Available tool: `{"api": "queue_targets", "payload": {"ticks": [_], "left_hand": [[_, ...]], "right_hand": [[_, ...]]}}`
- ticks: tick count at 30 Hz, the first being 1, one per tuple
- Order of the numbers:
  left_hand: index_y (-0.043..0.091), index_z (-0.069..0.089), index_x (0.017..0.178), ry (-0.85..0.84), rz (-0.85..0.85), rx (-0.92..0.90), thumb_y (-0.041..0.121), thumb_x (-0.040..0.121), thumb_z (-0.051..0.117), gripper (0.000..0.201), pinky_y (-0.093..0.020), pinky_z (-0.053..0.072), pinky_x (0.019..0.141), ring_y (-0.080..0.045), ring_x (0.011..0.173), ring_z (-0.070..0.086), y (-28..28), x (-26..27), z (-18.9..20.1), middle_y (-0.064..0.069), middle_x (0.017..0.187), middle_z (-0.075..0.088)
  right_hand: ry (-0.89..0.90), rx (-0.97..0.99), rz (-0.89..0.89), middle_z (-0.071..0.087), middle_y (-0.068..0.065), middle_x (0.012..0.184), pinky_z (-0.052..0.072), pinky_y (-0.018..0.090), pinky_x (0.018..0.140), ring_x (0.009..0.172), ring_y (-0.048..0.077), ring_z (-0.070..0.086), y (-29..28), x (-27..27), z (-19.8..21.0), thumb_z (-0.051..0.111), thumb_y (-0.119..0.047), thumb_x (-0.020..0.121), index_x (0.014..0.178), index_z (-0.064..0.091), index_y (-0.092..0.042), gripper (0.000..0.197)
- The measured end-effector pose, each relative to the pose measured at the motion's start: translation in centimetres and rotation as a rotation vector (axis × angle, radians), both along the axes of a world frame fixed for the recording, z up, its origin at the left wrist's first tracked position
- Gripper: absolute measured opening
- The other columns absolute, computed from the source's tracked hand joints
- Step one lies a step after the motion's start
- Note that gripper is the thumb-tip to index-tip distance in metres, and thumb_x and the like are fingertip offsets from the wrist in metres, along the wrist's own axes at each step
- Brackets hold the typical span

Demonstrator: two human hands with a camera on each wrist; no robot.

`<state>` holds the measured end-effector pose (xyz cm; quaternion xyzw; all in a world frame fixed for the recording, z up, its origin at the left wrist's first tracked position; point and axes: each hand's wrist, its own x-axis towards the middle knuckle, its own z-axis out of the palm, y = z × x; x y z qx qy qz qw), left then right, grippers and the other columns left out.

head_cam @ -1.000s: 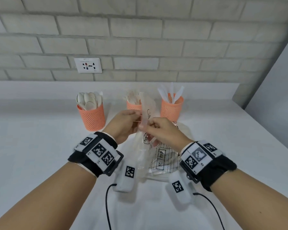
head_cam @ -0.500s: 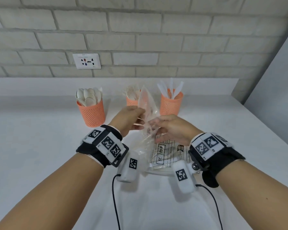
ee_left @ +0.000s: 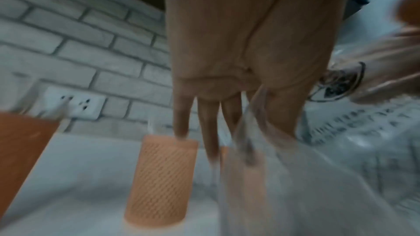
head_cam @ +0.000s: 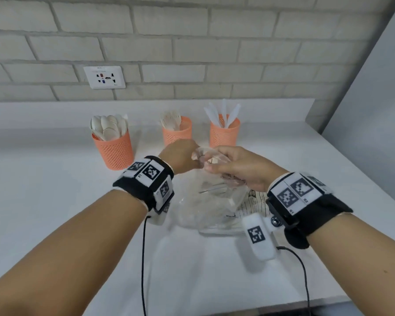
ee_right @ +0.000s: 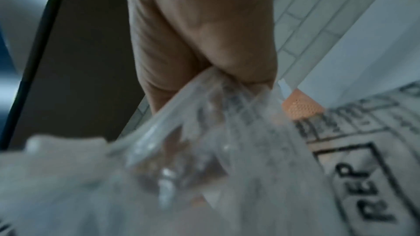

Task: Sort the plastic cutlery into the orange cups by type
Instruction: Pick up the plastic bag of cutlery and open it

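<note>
Both grips pinching the crinkly clear plastic bag [head_cam: 211,197]: left hand [head_cam: 180,159], right hand [head_cam: 240,167]. Imo open its mouth slowly, low over white counter [head_cam: 43,201], so nothing spills.

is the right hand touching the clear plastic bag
Touching. The head view shows the right hand with its fingers curled round the crumpled top of the clear plastic bag; the right wrist view shows plastic bunched against the palm.

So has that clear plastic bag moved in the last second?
Yes. The bag, held by both hands, has come down: its top stood level with the middle orange cup, and now sits below that cup's base.
</note>
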<state>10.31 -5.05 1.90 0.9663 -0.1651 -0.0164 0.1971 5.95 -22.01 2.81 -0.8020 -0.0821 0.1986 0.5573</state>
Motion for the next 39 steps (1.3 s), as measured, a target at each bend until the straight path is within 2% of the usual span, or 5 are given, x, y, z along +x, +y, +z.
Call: {"api": "queue_targets", "payload": {"ticks": [7,14,19,29,39], "left_hand": [[0.005,0.046,0.078,0.731,0.301,-1.102,-0.007,0.095,0.029,0.027,-0.027,0.056,0.048,-0.011,0.037,0.048,1.5,0.2,0.4,-0.003,0.056,0.042],[0.007,0.051,0.078,0.94,0.164,-0.931,0.015,0.081,0.05,0.009,-0.013,0.025,0.033,-0.004,0.033,0.027,3.8,-2.9,0.9,0.005,0.043,0.045],[0.015,0.053,0.06,0.855,0.152,-0.445,0.017,0.088,0.061,0.03,-0.02,0.03,0.044,-0.006,0.035,0.032,3.6,-3.8,-2.6,0.008,0.043,0.035],[0.002,0.062,0.099,0.991,0.354,-1.178,0.006,0.093,0.046,0.017,-0.03,0.06,0.063,-0.017,0.07,0.071,4.6,-4.2,-3.3,-0.009,0.085,0.071],[0.005,0.065,0.086,0.952,0.461,-1.504,0.007,0.064,0.066,0.023,-0.025,0.052,0.059,-0.018,0.063,0.06,2.5,-3.5,-4.5,-0.007,0.083,0.062]], "right_hand": [[0.034,-0.951,0.098,0.058,0.006,0.09,0.049,0.023,0.056,0.062,0.012,0.053,-3.6,-1.7,-1.6,0.054,-0.023,0.09,0.099,0.052,-0.008,0.017],[0.457,-0.243,-0.146,0.064,0.014,0.058,0.055,0.025,0.045,0.043,0.018,0.062,-5.6,-0.6,-2.2,0.037,-0.012,0.101,0.116,0.047,0.003,0.024],[0.532,0.524,-0.408,0.059,0.027,0.106,0.057,0.048,0.065,0.074,0.037,0.068,-5.1,0.9,-2.5,0.032,-0.002,0.099,0.123,0.038,0.0,0.024],[0.284,0.679,-0.096,0.068,0.02,0.109,0.055,0.041,0.087,0.108,0.03,0.065,-9.0,0.4,-4.6,0.086,-0.02,0.057,0.093,0.069,0.006,0.048],[0.501,0.652,-0.343,0.046,0.005,0.075,0.037,0.019,0.045,0.042,0.014,0.052,-8.1,2.0,-6.4,0.074,-0.017,0.073,0.082,0.062,-0.013,0.015]]}}
